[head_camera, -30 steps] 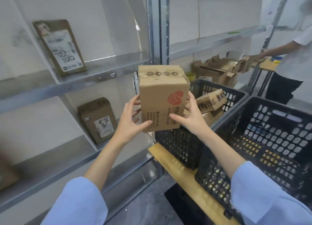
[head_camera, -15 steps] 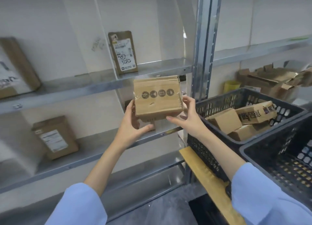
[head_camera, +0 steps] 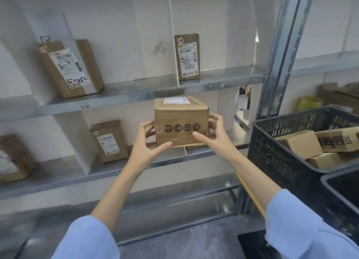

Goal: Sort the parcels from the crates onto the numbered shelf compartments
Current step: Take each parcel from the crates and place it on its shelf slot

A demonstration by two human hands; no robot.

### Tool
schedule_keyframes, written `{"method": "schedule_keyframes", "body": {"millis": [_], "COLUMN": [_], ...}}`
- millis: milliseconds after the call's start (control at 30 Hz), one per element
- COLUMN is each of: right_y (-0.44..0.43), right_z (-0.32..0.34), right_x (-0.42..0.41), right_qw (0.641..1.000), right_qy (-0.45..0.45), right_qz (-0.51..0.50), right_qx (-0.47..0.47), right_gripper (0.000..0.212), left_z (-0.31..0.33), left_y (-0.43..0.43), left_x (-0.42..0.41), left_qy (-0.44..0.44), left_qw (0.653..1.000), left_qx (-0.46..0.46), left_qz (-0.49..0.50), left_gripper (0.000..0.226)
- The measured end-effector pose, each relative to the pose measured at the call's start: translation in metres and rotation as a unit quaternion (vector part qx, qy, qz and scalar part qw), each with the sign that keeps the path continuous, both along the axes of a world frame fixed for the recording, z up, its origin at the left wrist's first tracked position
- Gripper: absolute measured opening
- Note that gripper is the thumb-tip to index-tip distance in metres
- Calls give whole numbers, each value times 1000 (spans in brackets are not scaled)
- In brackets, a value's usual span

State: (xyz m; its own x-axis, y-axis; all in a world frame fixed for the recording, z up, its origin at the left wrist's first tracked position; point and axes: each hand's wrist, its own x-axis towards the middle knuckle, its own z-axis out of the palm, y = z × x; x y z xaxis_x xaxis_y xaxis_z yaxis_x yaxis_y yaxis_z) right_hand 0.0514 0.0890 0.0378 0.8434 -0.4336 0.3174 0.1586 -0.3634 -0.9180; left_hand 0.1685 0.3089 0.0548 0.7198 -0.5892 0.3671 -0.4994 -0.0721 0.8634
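I hold a brown cardboard parcel point(head_camera: 180, 121) with four round handling symbols on its near face and a white label on top. My left hand point(head_camera: 149, 142) grips its left side, thumb under the front edge. My right hand point(head_camera: 211, 134) grips its right side. The parcel hovers in front of the middle shelf point(head_camera: 136, 169), near a white divider. A black crate point(head_camera: 287, 148) at the right holds several more brown parcels point(head_camera: 301, 144).
Labelled parcels stand in compartments: two on the upper shelf point(head_camera: 70, 68) point(head_camera: 187, 56), one on the middle shelf point(head_camera: 108, 140), another at far left point(head_camera: 13, 157). A grey upright post point(head_camera: 281, 51) separates shelf units. A second black crate point(head_camera: 342, 188) sits at lower right.
The view swung left from the crates to the shelf. The parcel tipped so its label now faces up, and both hands carried it toward the middle shelf.
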Motion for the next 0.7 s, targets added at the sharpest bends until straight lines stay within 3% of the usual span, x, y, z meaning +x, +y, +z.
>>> {"method": "schedule_keyframes", "body": {"millis": [167, 367, 500, 700], "right_y": [45, 113, 162, 232], "right_z": [0, 5, 2, -7], "right_x": [16, 26, 29, 27], "right_qw": [1000, 997, 994, 988], "right_qy": [2, 11, 9, 17], "right_qz": [17, 55, 89, 132], "right_qx": [-22, -55, -65, -76], "right_gripper": [64, 105, 113, 117], "left_z": [-3, -7, -12, -18], "left_y": [50, 120, 169, 240], "left_x": [8, 10, 3, -15], "left_qy": [15, 11, 2, 7], "left_qw": [1000, 999, 998, 996], "left_qx": [1, -17, -21, -40], "left_qz": [21, 50, 55, 76], "left_gripper": [74, 93, 107, 90]}}
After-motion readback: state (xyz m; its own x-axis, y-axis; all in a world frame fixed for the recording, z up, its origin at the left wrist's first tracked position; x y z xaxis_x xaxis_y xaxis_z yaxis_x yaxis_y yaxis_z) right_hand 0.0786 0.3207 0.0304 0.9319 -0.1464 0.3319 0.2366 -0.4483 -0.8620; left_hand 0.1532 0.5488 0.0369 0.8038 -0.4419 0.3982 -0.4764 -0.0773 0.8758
